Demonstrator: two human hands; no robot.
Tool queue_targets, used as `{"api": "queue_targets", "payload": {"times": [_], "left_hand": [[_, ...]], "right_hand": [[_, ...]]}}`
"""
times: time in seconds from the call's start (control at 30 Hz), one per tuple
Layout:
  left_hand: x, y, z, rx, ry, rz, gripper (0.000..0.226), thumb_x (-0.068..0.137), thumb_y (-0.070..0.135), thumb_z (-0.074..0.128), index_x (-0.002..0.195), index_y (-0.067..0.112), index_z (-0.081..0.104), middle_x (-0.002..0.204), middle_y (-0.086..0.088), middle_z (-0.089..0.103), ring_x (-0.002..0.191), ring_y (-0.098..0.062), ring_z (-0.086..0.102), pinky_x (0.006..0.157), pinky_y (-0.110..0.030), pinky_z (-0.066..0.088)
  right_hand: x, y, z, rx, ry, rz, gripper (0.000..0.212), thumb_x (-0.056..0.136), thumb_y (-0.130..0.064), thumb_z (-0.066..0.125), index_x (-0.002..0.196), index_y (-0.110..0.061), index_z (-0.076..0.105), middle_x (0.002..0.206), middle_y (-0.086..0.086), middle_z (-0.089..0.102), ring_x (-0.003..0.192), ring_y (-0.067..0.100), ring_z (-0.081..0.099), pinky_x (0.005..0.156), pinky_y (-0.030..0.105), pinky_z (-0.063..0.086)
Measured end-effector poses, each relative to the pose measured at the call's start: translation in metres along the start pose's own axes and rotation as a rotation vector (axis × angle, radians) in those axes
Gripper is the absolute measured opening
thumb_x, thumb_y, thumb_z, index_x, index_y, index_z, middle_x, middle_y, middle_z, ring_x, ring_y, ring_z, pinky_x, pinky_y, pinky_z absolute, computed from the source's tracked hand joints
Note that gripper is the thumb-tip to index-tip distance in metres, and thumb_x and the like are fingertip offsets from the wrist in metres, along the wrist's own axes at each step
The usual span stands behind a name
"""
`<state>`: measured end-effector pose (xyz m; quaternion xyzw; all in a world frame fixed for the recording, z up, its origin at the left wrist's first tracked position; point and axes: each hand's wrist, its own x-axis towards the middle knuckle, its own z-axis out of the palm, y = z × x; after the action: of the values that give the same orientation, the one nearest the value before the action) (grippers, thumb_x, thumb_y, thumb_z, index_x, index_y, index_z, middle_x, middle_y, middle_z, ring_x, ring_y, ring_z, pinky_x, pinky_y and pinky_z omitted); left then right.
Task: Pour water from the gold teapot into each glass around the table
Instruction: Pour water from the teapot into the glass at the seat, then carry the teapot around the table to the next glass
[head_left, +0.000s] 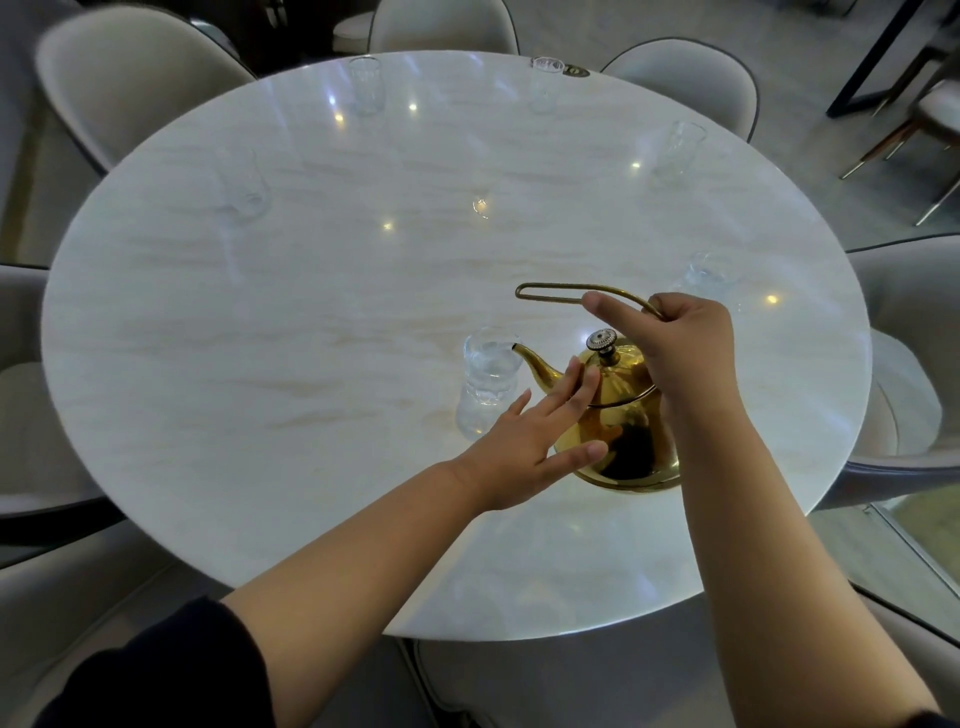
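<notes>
Marble, pale and glossy with faint beige veining, forms the top of the round table (260, 364), ringed by cream upholstered shell chairs (130, 78). On its near right part sits the task's thing, a polished gold metal teapot (628, 441) with a bulbous body, tipped toward the left. Its slim curved spout (532, 362) has its tip at the rim of a clear ribbed glass tumbler (488, 387), which holds water.

The right hand (680, 348) grips the thin looped wire handle (561, 287), fingers and thumb curled round it above the dark-knobbed lid (601, 344). The left hand (535, 447) is spread flat – fingers straight, holding nothing – and touches the pot's shiny side.

More clear tumblers stand round the edge: far left (365, 85), far right (546, 83), right (678, 153), near right (709, 273) and left (244, 182) – what they hold cannot be told.
</notes>
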<state>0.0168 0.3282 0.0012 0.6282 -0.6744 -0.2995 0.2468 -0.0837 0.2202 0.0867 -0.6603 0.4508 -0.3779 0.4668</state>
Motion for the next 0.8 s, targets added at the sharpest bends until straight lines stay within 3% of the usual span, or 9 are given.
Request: {"api": "queue_targets", "payload": {"times": [0.1, 0.27, 0.47, 0.67, 0.8], "left_hand": [[0.0, 0.003, 0.002, 0.069, -0.016, -0.024, 0.072, 0.086, 0.065, 0.02, 0.144, 0.036, -0.013, 0.154, 0.013, -0.021, 0.141, -0.004, 0.017, 0.111, -0.027, -0.011], [-0.003, 0.011, 0.007, 0.169, -0.03, -0.065, 0.068, 0.093, 0.056, 0.026, 0.147, 0.034, -0.009, 0.154, 0.01, -0.021, 0.133, -0.012, 0.039, 0.112, -0.032, -0.013], [-0.009, 0.013, 0.023, 0.251, -0.01, -0.068, 0.074, 0.091, 0.06, 0.03, 0.147, 0.034, -0.011, 0.155, 0.007, -0.02, 0.143, -0.009, -0.015, 0.114, -0.043, -0.015], [-0.039, 0.021, 0.048, 0.219, 0.097, -0.079, 0.075, 0.09, 0.061, 0.034, 0.148, 0.035, -0.007, 0.155, 0.011, -0.02, 0.141, -0.006, -0.021, 0.109, -0.034, -0.021], [-0.073, 0.029, 0.062, 0.188, 0.138, -0.093, 0.074, 0.091, 0.057, 0.038, 0.147, 0.035, -0.005, 0.154, 0.013, -0.022, 0.141, -0.004, -0.02, 0.11, -0.029, -0.017]], "right_hand": [[-0.006, 0.007, -0.006, 0.128, 0.035, 0.071, 0.066, 0.062, -0.031, 0.087, 0.045, -0.021, 0.025, 0.039, -0.012, 0.019, 0.042, 0.009, 0.018, 0.045, 0.022, 0.023], [-0.016, 0.022, -0.018, 0.312, 0.042, 0.192, 0.065, 0.064, -0.027, 0.087, 0.049, -0.022, 0.024, 0.046, -0.007, 0.019, 0.044, 0.012, 0.018, 0.043, 0.022, 0.022], [-0.038, 0.039, -0.031, 0.546, 0.06, 0.263, 0.054, 0.077, -0.019, 0.077, 0.052, -0.018, 0.029, 0.039, -0.011, 0.026, 0.033, 0.004, 0.026, 0.038, 0.014, 0.03], [-0.069, 0.041, -0.034, 0.596, 0.019, 0.215, 0.048, 0.083, -0.012, 0.068, 0.05, -0.016, 0.033, 0.034, -0.013, 0.031, 0.031, 0.0, 0.032, 0.037, 0.011, 0.033], [-0.096, 0.038, -0.034, 0.629, -0.077, 0.221, 0.061, 0.088, -0.005, 0.061, 0.032, -0.021, 0.044, 0.03, -0.012, 0.039, 0.028, -0.002, 0.038, 0.036, 0.01, 0.034]]}}
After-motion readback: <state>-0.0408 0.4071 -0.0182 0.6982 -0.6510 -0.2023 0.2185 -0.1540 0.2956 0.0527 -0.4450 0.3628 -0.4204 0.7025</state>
